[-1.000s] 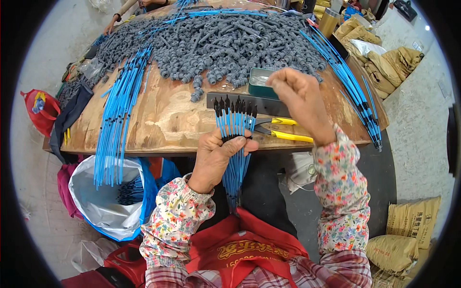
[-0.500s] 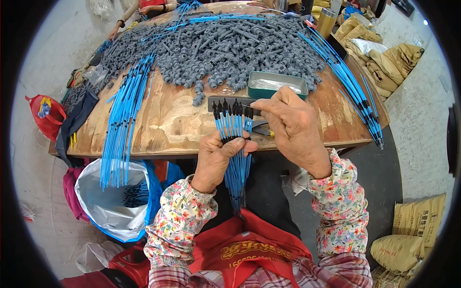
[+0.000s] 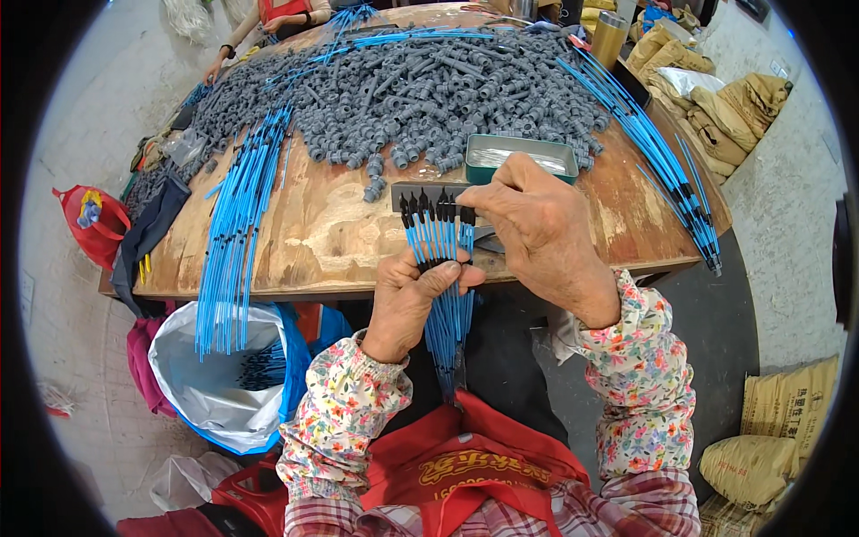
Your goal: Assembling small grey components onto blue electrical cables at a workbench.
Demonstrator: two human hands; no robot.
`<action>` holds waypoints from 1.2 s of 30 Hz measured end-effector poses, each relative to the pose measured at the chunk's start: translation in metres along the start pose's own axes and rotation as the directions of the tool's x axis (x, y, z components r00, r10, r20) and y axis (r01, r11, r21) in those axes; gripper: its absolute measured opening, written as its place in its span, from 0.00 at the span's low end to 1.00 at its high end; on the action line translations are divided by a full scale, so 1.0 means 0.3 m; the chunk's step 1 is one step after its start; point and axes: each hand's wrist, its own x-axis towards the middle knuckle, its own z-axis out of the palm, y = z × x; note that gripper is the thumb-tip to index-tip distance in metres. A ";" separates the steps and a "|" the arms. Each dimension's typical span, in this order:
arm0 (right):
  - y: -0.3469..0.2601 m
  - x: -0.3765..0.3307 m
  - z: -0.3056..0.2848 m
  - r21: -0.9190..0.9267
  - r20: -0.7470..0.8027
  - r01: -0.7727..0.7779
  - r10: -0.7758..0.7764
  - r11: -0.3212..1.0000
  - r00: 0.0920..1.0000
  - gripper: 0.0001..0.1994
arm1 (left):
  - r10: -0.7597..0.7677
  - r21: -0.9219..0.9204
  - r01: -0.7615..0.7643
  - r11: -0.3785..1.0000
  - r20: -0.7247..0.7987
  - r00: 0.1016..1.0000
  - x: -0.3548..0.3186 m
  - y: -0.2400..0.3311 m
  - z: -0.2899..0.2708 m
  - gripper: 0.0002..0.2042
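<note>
My left hand (image 3: pixel 413 291) is closed around a fanned bundle of thin blue rods (image 3: pixel 450 315) with black sleeves and black tips. The tips spread upward just past the table's front edge, and the lower ends hang above my lap. My right hand (image 3: pixel 548 234) pinches thumb and forefinger together at the rightmost black tips. A thin pin showed at these fingertips a moment ago; now they mostly hide it. Behind the tips lies a flat grey block (image 3: pixel 404 191). A green open tin (image 3: pixel 480 172) with thin silvery pieces stands beyond my right hand. Pliers (image 3: pixel 489 240) lie partly hidden beside that hand.
Grey plastic fittings (image 3: pixel 447 89) are heaped across the wooden table (image 3: pixel 331 234). More blue rods lie left (image 3: pixel 240 224) and right (image 3: pixel 658 148). A white-lined blue bag (image 3: pixel 215 394) stands at lower left. A co-worker's hand (image 3: pixel 215 70) reaches in at far left. Sacks (image 3: pixel 734 116) stand right.
My right fingertips have come closer to the rightmost black tips, and the thin pin is now mostly hidden. My left hand keeps its hold on the bundle. The whole view has shifted slightly.
</note>
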 end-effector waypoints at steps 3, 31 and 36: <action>-0.018 0.009 0.006 0.042 -0.002 -0.014 0.014 0.999 1.000 0.10 | 0.009 0.002 -0.009 1.000 -0.001 1.000 -0.003 -0.001 -0.003 0.06; 0.045 0.053 0.037 0.279 0.149 0.033 -0.077 0.960 0.986 0.10 | -0.058 -0.022 0.059 0.998 0.046 0.997 -0.003 0.023 -0.024 0.08; 0.049 0.053 0.043 0.314 0.162 0.023 -0.077 0.949 0.984 0.10 | -0.093 -0.036 0.096 0.995 0.079 0.993 -0.004 0.019 -0.042 0.11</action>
